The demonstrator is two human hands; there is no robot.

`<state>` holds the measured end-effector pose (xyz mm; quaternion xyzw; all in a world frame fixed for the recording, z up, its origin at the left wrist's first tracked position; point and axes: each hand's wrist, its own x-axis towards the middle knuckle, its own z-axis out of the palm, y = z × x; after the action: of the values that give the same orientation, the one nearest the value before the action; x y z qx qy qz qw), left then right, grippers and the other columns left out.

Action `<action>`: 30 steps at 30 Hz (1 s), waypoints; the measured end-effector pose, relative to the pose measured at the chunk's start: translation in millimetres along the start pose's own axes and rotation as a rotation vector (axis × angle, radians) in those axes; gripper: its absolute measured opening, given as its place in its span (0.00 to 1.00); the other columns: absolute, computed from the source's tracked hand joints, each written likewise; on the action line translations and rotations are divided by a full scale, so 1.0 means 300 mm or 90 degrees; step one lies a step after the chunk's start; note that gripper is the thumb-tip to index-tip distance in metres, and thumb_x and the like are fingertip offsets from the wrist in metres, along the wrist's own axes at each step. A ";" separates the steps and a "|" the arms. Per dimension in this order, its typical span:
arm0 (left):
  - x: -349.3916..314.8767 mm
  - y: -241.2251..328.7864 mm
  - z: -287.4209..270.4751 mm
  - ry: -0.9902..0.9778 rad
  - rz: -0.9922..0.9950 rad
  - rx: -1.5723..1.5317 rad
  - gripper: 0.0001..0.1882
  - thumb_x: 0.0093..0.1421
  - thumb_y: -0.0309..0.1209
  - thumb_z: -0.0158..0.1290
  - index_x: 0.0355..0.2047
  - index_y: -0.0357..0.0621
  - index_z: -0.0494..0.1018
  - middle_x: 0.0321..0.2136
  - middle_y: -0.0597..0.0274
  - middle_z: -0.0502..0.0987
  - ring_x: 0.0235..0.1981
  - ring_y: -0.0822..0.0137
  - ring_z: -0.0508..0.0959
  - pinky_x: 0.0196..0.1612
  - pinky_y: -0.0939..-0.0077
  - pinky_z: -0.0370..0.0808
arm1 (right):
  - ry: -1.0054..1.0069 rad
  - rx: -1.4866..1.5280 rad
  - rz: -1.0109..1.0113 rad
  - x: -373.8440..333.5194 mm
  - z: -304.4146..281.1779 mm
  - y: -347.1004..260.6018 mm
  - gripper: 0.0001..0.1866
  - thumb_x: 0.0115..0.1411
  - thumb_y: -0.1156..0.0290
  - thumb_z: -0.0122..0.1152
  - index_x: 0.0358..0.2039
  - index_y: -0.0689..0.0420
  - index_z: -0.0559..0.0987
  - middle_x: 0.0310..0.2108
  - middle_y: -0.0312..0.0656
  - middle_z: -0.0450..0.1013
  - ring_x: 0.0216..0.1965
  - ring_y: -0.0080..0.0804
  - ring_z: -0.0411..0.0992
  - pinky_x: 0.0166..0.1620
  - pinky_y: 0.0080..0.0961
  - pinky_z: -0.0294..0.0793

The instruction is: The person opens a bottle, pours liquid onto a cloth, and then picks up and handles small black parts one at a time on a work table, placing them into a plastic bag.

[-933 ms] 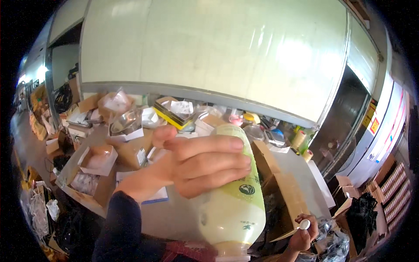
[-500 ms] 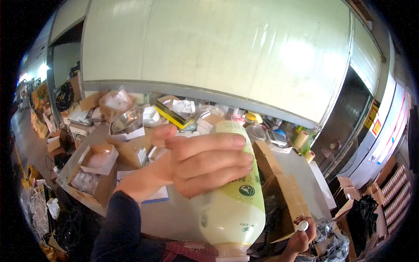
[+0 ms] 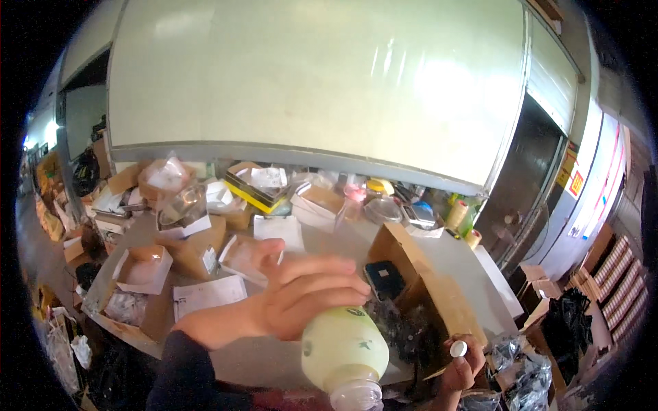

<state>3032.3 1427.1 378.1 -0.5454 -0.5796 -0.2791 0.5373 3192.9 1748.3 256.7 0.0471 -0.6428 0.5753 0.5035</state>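
My left fingers [image 3: 319,282] grip a pale-green, rounded plastic bottle [image 3: 345,346], neck [image 3: 354,383] toward me; rightward, apart, my right fingers [image 3: 465,370] hold a round white cap [image 3: 458,349].

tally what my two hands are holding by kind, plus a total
Pale bottle: 1, in the left hand
White cap: 1, in the right hand
Total: 2

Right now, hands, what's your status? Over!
Left hand holding pale bottle, neck end lowest in view. Right hand holding small white cap. Open cardboard box close beside bottle, to its right.
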 end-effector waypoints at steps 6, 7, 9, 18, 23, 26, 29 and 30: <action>-0.048 -0.001 0.065 -0.129 -0.113 -0.167 0.18 0.51 0.44 0.62 0.39 0.50 0.78 0.40 0.71 0.80 0.52 0.67 0.74 0.64 0.54 0.40 | 0.004 -0.063 0.086 0.023 0.061 -0.033 0.24 0.45 0.59 0.59 0.34 0.69 0.77 0.32 0.48 0.73 0.35 0.37 0.72 0.42 0.30 0.69; -0.065 -0.004 0.084 -0.206 -0.175 -0.272 0.23 0.47 0.46 0.64 0.41 0.49 0.77 0.41 0.70 0.79 0.54 0.66 0.73 0.64 0.53 0.39 | -0.056 -0.121 0.079 0.047 0.057 -0.043 0.23 0.45 0.61 0.62 0.37 0.68 0.78 0.35 0.46 0.76 0.38 0.36 0.73 0.45 0.30 0.70; -0.105 -0.006 0.130 -0.283 -0.226 -0.304 0.27 0.44 0.48 0.65 0.43 0.49 0.76 0.42 0.68 0.78 0.55 0.65 0.71 0.65 0.52 0.37 | -0.186 -0.225 0.028 0.132 0.090 -0.071 0.23 0.45 0.64 0.65 0.40 0.67 0.80 0.38 0.45 0.78 0.41 0.35 0.75 0.47 0.30 0.71; -0.336 0.013 0.272 -0.600 -0.297 -0.399 0.37 0.41 0.51 0.67 0.49 0.45 0.74 0.46 0.60 0.76 0.59 0.61 0.68 0.66 0.44 0.39 | -0.608 -0.379 -0.230 0.301 0.256 -0.098 0.22 0.48 0.72 0.66 0.46 0.61 0.78 0.38 0.46 0.73 0.39 0.46 0.72 0.46 0.38 0.70; -0.388 0.040 0.268 -0.621 -0.311 -0.401 0.37 0.42 0.53 0.67 0.49 0.44 0.74 0.46 0.58 0.77 0.58 0.60 0.68 0.66 0.42 0.40 | -0.715 -0.366 -0.276 0.275 0.300 -0.078 0.22 0.47 0.73 0.66 0.45 0.60 0.78 0.40 0.44 0.73 0.41 0.43 0.72 0.47 0.36 0.71; -0.407 0.044 0.262 -0.625 -0.322 -0.402 0.37 0.42 0.54 0.66 0.48 0.44 0.74 0.45 0.58 0.77 0.58 0.60 0.68 0.67 0.41 0.40 | -0.733 -0.369 -0.287 0.262 0.322 -0.075 0.21 0.47 0.73 0.66 0.44 0.60 0.78 0.38 0.43 0.73 0.41 0.42 0.72 0.47 0.35 0.71; -0.436 0.036 0.265 -0.633 -0.314 -0.407 0.37 0.42 0.54 0.66 0.47 0.43 0.75 0.45 0.58 0.77 0.58 0.60 0.69 0.67 0.41 0.40 | -0.754 -0.378 -0.307 0.252 0.337 -0.061 0.20 0.47 0.72 0.66 0.42 0.59 0.77 0.37 0.42 0.72 0.40 0.42 0.72 0.45 0.36 0.71; -0.447 0.034 0.267 -0.638 -0.306 -0.406 0.36 0.42 0.54 0.66 0.46 0.43 0.75 0.45 0.58 0.77 0.58 0.60 0.69 0.67 0.41 0.40 | -0.767 -0.378 -0.313 0.250 0.343 -0.050 0.19 0.47 0.71 0.66 0.41 0.58 0.77 0.36 0.42 0.71 0.39 0.42 0.72 0.44 0.36 0.71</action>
<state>2993.2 1457.9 229.7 -0.5975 -0.7551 -0.2619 -0.0649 3104.8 1701.2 337.3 0.3612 -0.9094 0.1198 0.1679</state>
